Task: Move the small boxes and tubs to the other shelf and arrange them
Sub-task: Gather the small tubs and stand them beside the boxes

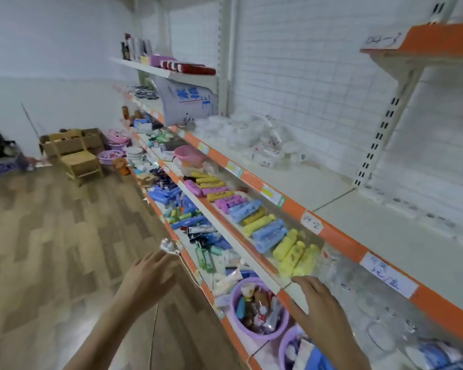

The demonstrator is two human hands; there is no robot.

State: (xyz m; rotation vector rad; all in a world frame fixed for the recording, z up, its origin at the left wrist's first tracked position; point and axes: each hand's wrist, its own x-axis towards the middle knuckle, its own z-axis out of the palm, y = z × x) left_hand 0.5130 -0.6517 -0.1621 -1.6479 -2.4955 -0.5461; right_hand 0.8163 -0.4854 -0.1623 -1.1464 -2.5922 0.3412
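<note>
Looks like barely anything is getting shifted so far: the white tubs and boxes point(254, 141) are sitting in a heap on the upper shelf point(332, 182), well away from both hands, and the section to the right is looking mostly bare. Left hand point(151, 273) is pinching some small shiny thing point(170, 246) (too blurry to name). Right hand point(318, 303) is hovering flat over the middle shelf, fingers spread, holding nothing.
</note>
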